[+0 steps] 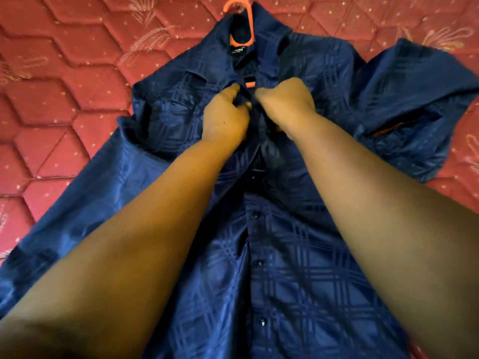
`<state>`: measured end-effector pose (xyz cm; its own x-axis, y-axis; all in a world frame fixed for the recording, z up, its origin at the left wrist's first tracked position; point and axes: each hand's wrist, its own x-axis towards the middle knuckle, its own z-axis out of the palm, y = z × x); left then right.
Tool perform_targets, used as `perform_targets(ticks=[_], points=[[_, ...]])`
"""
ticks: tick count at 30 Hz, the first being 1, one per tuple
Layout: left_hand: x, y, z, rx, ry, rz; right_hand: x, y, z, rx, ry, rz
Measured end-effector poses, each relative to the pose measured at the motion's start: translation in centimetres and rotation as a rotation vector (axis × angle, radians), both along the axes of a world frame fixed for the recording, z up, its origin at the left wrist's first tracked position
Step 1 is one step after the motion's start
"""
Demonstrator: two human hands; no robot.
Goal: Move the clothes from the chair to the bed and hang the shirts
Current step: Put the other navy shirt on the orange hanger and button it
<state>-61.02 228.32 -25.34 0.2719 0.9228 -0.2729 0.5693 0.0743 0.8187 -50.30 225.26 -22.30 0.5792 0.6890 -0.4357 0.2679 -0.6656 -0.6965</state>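
- The bed [64,104] with its red quilted cover fills pretty much the whole view.
- My navy checked shirt [298,268] is spread flat across the middle of it, collar toward the far edge.
- My left hand [225,117] and right hand [285,104] each have a pinching grip on the placket just below the collar, knuckles almost touching.
- The orange hanger [239,5] sits inside the shirt, hook poking out past the collar.

Red quilted mattress cover [59,81] with stitched hexagon pattern, small gold flecks and pale leaf motifs, spread across the background.
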Motion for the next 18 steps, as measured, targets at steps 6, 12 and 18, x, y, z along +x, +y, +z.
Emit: perform_targets(ticks=[6,12,18], points=[[1.3,0.1,-0.3,0.263,0.085,-0.116,1.6,-1.7,-2.4,0.175,0.371,-0.298],[2.5,-0.1,1.3,-0.183,-0.434,0.201,2.0,-1.8,-2.6,0.244,0.537,-0.347],[2.3,0.7,2.6,-0.274,-0.484,0.318,2.1,-1.3,-1.8,0.196,0.546,-0.418]])
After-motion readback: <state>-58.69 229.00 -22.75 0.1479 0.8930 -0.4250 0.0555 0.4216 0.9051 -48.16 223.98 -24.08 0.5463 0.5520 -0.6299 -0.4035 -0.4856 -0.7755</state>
